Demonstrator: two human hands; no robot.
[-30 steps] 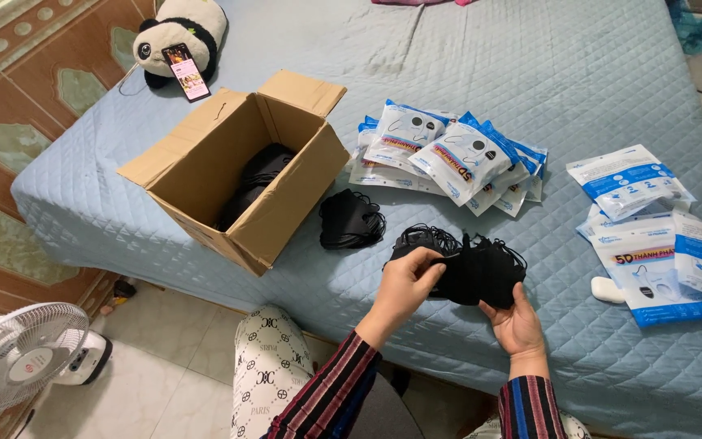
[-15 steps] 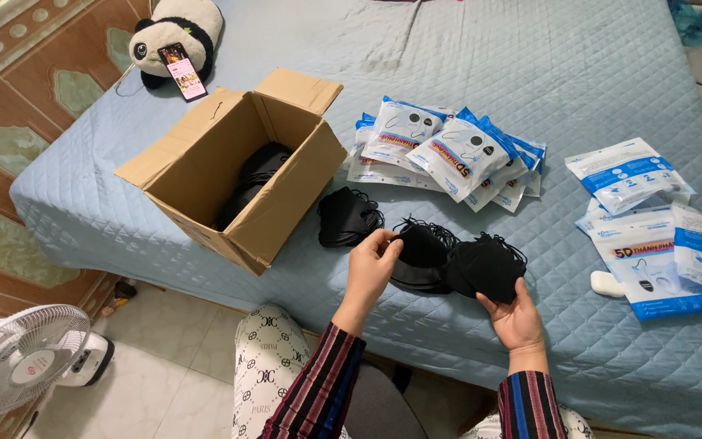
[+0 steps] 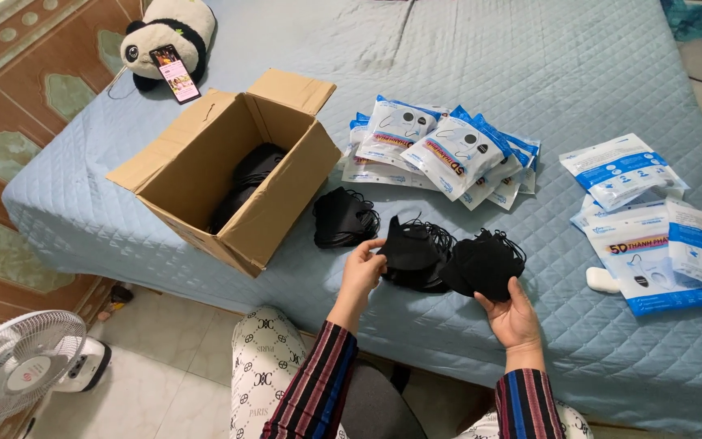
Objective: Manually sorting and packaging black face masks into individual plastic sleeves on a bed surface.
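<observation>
Across the room's width runs the bed (image 3: 530, 73), under a pale blue quilt, and all the work lies on its near half. At the left an open box (image 3: 229, 175) rests on the quilt with dark masks heaped inside. Above it, by the bed's far corner, a panda toy (image 3: 168, 32) sits with a phone (image 3: 175, 73) propped against it. Right of the box a fan of pouches (image 3: 440, 150) overlaps itself, and a second lot of pouches (image 3: 652, 219) lies near the right edge, well apart from the first. On the floor at lower left stands a fan (image 3: 18, 366).

Between box and hands a small mask stack (image 3: 343, 218) lies untouched. The left hand (image 3: 361, 272) has its fingers closed lightly on the edge of one bundle (image 3: 412, 252) of black masks, thumb on top. The right hand (image 3: 513, 313) is cupped, palm up, under a second bundle (image 3: 485, 264), fingers curled round its lower edge. The two bundles touch, both just off the quilt near the bed's front edge.

I'd judge the masks are being sorted into lots. Any next move calls for a steady pinch, so the ear loops don't tangle and the layers stay squared.
</observation>
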